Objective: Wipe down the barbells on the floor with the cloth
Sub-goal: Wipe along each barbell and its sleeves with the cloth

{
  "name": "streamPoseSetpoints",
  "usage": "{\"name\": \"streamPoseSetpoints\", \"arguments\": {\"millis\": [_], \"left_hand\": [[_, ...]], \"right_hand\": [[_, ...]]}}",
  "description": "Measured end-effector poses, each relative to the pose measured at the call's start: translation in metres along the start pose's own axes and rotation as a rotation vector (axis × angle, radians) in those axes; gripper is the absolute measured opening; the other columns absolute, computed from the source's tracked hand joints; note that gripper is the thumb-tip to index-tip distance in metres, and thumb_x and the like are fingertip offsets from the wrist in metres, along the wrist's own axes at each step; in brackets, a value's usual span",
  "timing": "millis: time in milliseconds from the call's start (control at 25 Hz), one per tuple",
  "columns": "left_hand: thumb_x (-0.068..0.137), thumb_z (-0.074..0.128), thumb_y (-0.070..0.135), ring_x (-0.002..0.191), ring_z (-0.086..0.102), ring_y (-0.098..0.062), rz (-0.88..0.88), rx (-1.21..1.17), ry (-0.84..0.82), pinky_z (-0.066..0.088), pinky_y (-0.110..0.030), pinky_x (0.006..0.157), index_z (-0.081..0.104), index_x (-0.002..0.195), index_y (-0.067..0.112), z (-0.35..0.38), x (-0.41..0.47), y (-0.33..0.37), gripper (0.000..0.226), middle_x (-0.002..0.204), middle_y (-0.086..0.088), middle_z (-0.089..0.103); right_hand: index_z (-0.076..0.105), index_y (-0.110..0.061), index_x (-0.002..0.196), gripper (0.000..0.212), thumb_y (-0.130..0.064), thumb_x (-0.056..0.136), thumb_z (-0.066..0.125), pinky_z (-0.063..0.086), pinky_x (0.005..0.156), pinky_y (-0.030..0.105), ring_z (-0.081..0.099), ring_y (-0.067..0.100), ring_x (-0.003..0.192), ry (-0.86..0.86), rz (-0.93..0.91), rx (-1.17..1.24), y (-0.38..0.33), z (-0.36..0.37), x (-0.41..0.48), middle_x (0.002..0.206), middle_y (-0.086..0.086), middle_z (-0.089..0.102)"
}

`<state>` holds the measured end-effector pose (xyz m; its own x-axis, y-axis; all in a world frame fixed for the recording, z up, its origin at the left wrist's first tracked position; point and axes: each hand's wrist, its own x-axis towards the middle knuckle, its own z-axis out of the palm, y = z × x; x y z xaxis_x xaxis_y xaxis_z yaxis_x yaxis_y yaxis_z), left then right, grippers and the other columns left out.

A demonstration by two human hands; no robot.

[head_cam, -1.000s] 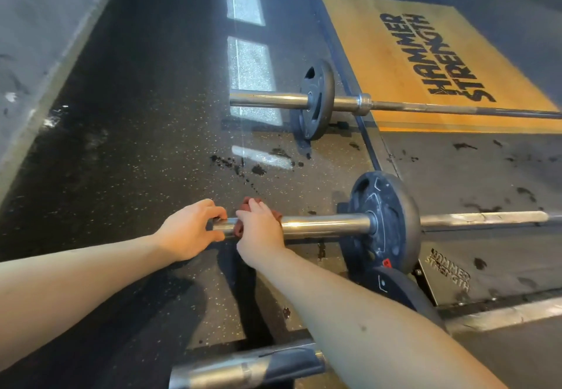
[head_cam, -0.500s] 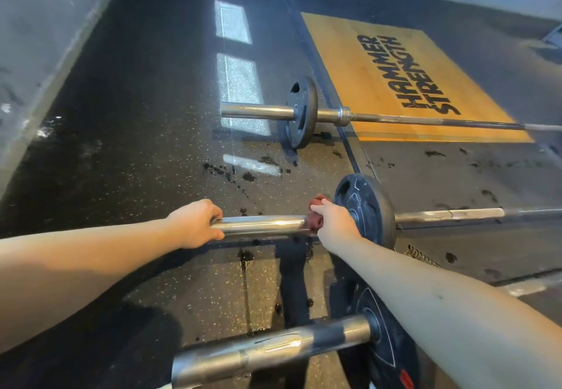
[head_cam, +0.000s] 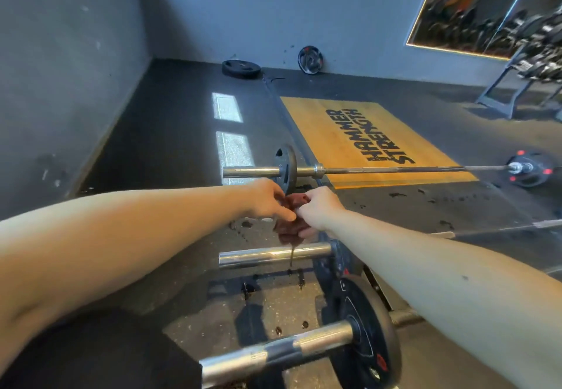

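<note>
Cloth point(head_cam: 289, 229) — pinched: left hand point(head_cam: 267, 203); right hand point(head_cam: 319, 209).

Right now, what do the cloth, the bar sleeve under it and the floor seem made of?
Cloth: soft fabric, reddish-brown, matte; it bunches and droops.
Bar sleeve: polished metal, probably chromed steel, with mirror-like highlights.
Floor: matte black, probably rubber, with pale speckles.

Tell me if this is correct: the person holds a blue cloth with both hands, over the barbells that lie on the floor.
Not quite. The cloth is reddish-brown, not blue, as the head view shows. The rest stands: the left hand and the right hand both grip it, over the barbells that lie on the floor.
</note>
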<state>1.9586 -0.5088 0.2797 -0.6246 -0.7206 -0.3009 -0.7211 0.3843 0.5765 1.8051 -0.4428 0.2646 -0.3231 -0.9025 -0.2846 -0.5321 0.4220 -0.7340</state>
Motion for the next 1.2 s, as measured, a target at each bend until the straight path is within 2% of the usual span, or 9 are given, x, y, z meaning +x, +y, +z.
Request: {"name": "streamPoseSetpoints", "arguments": {"millis": [160,280,440,560,800,880,960,1080,1200], "left_hand": [[0.085,0.079,0.031,0.085,0.069,-0.020,0.061,-0.118,0.192,0.059,-0.031,0.078,0.077,0.107,0.018,-0.006,-0.030,0.024,0.026,0.090,-0.001,0.072],[0.086,0.071,0.025,0.071,0.062,-0.018,0.062,-0.029,0.310,0.050,-0.025,0.060,0.077,0.082,0.020,-0.018,-0.057,0.043,0.008,0.073,0.000,0.068],[0.083,0.063,0.026,0.070,0.060,-0.022,0.073,0.236,0.365,0.048,-0.029,0.060,0.072,0.075,0.018,-0.029,-0.085,0.055,0.014,0.070,-0.001,0.065],[0.085,0.061,0.022,0.074,0.062,-0.024,0.056,0.261,0.426,0.049,-0.030,0.061,0.068,0.073,0.017,-0.036,-0.089,0.057,0.014,0.074,-0.002,0.065],[0.090,0.065,0.021,0.077,0.067,-0.017,0.051,0.188,0.498,0.056,-0.029,0.069,0.076,0.084,0.023,-0.040,-0.097,0.082,0.012,0.083,0.001,0.072],[0.093,0.064,0.021,0.074,0.070,-0.018,0.042,0.163,0.503,0.060,-0.031,0.071,0.076,0.087,0.021,-0.036,-0.104,0.090,0.014,0.078,0.000,0.072],[0.091,0.065,0.022,0.076,0.071,-0.021,0.030,0.143,0.553,0.061,-0.035,0.074,0.075,0.084,0.019,-0.034,-0.107,0.093,0.013,0.079,0.000,0.072],[0.090,0.067,0.020,0.084,0.068,-0.022,0.049,0.091,0.584,0.058,-0.034,0.077,0.073,0.083,0.018,-0.032,-0.105,0.095,0.010,0.087,-0.001,0.072],[0.091,0.072,0.020,0.080,0.061,-0.016,0.108,0.121,0.474,0.051,-0.029,0.076,0.077,0.099,0.018,-0.031,-0.091,0.086,0.010,0.089,0.003,0.068]], "right_hand": [[0.072,-0.013,0.112,0.019,-0.017,0.094,0.074,0.064,0.062,0.038,0.074,0.031,0.089,-0.044,-0.033,0.098,-0.026,-0.026,-0.043,0.107,0.013,0.073],[0.071,-0.010,0.112,0.018,-0.015,0.095,0.072,0.064,0.064,0.033,0.070,0.029,0.101,-0.092,-0.036,0.012,-0.040,-0.051,-0.076,0.111,0.012,0.070],[0.075,-0.012,0.109,0.023,-0.027,0.092,0.076,0.064,0.080,0.036,0.073,0.025,0.099,-0.170,-0.048,-0.193,-0.056,-0.079,-0.098,0.111,0.012,0.073],[0.069,-0.007,0.113,0.027,-0.028,0.097,0.069,0.062,0.067,0.029,0.074,0.026,0.092,-0.172,-0.105,-0.100,-0.060,-0.090,-0.107,0.109,0.011,0.069],[0.074,-0.014,0.103,0.026,-0.037,0.101,0.062,0.053,0.072,0.036,0.068,0.030,0.086,0.073,-0.180,-0.486,-0.043,-0.089,-0.106,0.095,0.007,0.071],[0.069,-0.010,0.111,0.021,-0.027,0.101,0.064,0.057,0.069,0.035,0.071,0.027,0.082,-0.006,-0.112,-0.325,-0.043,-0.099,-0.110,0.093,0.007,0.071],[0.063,-0.009,0.122,0.027,-0.017,0.097,0.069,0.060,0.083,0.036,0.072,0.027,0.100,-0.124,-0.088,-0.145,-0.047,-0.103,-0.113,0.111,0.009,0.071],[0.055,-0.008,0.137,0.036,-0.013,0.101,0.061,0.059,0.093,0.044,0.064,0.036,0.118,-0.247,-0.024,0.437,-0.046,-0.101,-0.114,0.134,0.018,0.062],[0.057,-0.018,0.135,0.041,-0.026,0.097,0.069,0.057,0.087,0.042,0.061,0.030,0.120,-0.361,-0.016,0.245,-0.036,-0.095,-0.096,0.131,0.012,0.064]]}}
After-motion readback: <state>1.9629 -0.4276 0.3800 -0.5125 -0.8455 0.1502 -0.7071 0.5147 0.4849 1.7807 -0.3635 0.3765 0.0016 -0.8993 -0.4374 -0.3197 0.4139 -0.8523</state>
